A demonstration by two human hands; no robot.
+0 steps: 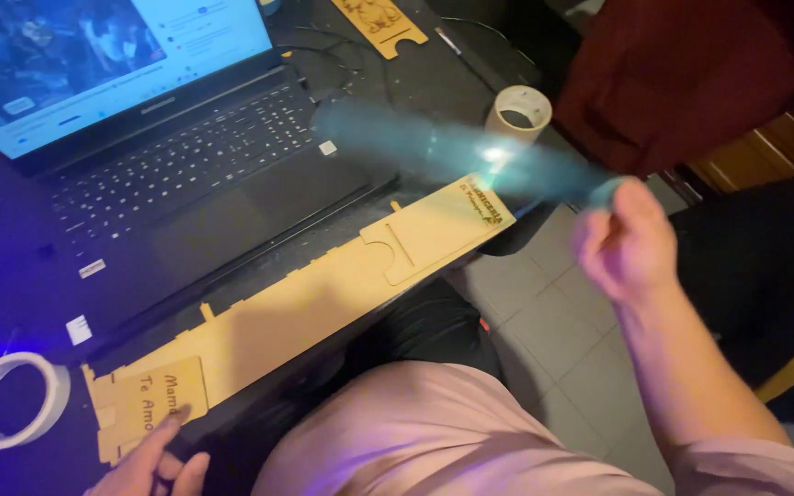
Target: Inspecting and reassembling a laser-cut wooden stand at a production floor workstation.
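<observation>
Wooden panel (323,303): long, pale, notched, lying along the dark desk edge in front of the laptop (167,174). Engraved marking at each end. Left hand (153,464) fingertips press the near-left end. Right hand (627,243) raised beside the far end, fingers closed on a blurred teal object (452,152). 2 tape rolls: 1 (518,112) beyond the panel, 1 (13,400) at left.

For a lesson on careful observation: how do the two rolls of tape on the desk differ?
The near roll is white, wide-ringed and lies by the left hand. The far roll is tan, looks smaller, and sits at the desk's far edge, nearer the right hand. Both lie flat, hole upward, with neither hand touching them.
</observation>
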